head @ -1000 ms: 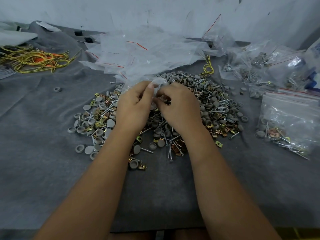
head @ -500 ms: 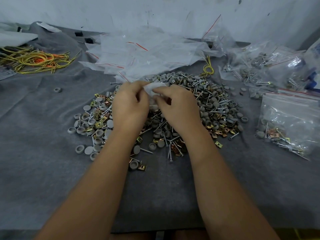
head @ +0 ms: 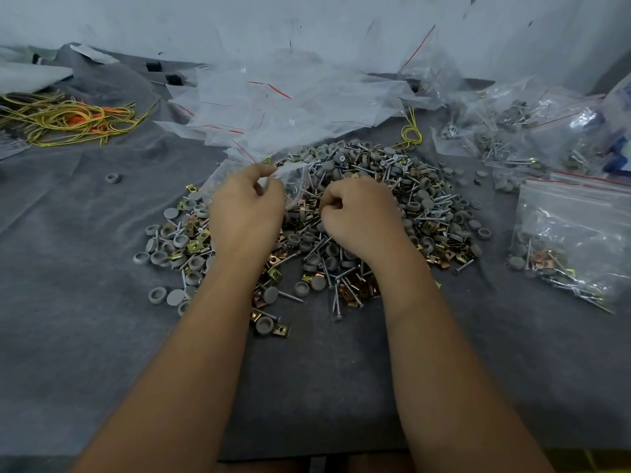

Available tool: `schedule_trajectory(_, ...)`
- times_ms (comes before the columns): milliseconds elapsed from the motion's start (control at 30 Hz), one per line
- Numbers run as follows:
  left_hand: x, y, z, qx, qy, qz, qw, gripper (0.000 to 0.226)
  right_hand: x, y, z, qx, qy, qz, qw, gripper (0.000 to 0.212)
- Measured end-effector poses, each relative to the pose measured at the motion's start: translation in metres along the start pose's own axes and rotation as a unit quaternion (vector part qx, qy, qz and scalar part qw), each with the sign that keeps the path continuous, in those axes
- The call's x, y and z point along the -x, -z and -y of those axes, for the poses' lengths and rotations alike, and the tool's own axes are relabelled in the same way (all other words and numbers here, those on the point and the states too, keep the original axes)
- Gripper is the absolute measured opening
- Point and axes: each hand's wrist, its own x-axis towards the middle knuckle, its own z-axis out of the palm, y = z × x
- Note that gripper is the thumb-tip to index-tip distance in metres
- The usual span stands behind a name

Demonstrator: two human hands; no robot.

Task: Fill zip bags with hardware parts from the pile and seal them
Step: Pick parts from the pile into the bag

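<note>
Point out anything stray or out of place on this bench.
One grey cap lies alone on the grey cloth, well left of the hardware pile. A yellow wire loop sits at the pile's far edge.

Two bare forearms, left grip (head: pixel 246 207) and right grip (head: pixel 361 213), sleeveless, ringless.

yellow cords (head: pixel 65 119), grey cloth (head: pixel 68 336), white wall (head: pixel 307 22)

My curled right hand (head: pixel 358 216) hides its own fingertips, so I cannot tell what they pinch. My left hand (head: pixel 246 213) covers part of the clear zip bag (head: pixel 293 186). At the right edge, a blue object (head: pixel 619 155) is cut off.
</note>
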Motion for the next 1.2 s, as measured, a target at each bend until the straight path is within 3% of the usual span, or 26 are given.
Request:
schedule_trajectory(233,0.000,0.000,0.000,0.044,0.014,0.004,0.999,0.027,-0.002,-0.003,-0.004,0.064,0.041,0.046,0.996,0.006)
schedule_trajectory(333,-0.001,0.000,0.001,0.049,0.015,0.009,0.999,0.022,-0.002,-0.004,-0.005,0.064,0.053,0.063,0.995,0.012)
schedule_trajectory(700,0.000,-0.002,0.002,0.055,0.009,0.018,0.998,0.019,-0.002,-0.007,-0.003,0.038,0.059,-0.008,0.998,0.015)
schedule_trajectory(967,0.001,-0.002,-0.001,0.033,-0.018,0.018,0.999,0.025,-0.002,-0.003,0.004,-0.166,-0.009,-0.167,0.972,0.015)
schedule_trajectory(1067,0.003,-0.003,-0.003,0.050,-0.042,0.041,0.997,0.023,-0.001,-0.001,0.008,-0.250,0.008,-0.190,0.949,0.021)
schedule_trajectory(1200,0.004,-0.004,-0.005,0.060,-0.074,0.071,0.993,0.027,0.003,-0.006,0.013,-0.232,0.047,-0.170,0.956,0.019)
